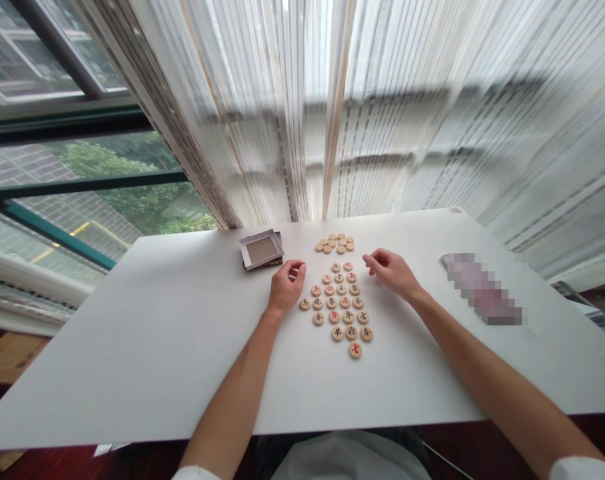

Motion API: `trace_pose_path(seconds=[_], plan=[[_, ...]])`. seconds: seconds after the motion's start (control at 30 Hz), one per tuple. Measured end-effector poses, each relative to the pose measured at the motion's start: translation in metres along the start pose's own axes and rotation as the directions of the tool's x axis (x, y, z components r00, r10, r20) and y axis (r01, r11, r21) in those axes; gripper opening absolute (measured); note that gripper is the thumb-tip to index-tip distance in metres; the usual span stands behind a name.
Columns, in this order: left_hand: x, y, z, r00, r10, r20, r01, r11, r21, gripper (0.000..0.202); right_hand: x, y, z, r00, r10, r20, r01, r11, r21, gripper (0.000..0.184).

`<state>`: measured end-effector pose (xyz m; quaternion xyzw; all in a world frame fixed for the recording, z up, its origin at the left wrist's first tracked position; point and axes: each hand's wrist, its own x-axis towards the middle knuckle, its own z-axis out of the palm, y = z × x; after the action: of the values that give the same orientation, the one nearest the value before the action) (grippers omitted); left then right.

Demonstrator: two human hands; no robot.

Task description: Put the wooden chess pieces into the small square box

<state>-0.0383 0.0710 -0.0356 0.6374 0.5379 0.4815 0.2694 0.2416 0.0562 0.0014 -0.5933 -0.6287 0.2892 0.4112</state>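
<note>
Round wooden game pieces with red and black characters lie face up in rows at the middle of the white table. A second cluster of blank-faced pieces sits farther back. My left hand rests just left of the rows, fingers curled with thumb and forefinger pinched together; what they hold, if anything, is too small to make out. My right hand rests right of the rows, fingers curled loosely inward, nothing visible in them.
A small open cardboard box lies behind my left hand. A blurred flat object lies at the right of the table. Striped curtains hang behind the table, and a window is at the left.
</note>
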Motion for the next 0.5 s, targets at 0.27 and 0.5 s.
trace_pose_path(seconds=[0.27,0.5], plan=[[0.001,-0.001,-0.001,1.000,-0.013,0.025,0.011,0.997,0.081,0.029,0.011,0.022,0.016,0.992,-0.063,-0.112,0.069,0.996,0.055,0.042],[0.042,0.019,0.004,0.978,0.034,0.204,-0.078,0.974,0.215,0.020,0.008,0.023,0.018,0.990,-0.100,-0.104,0.106,0.993,0.058,0.036]])
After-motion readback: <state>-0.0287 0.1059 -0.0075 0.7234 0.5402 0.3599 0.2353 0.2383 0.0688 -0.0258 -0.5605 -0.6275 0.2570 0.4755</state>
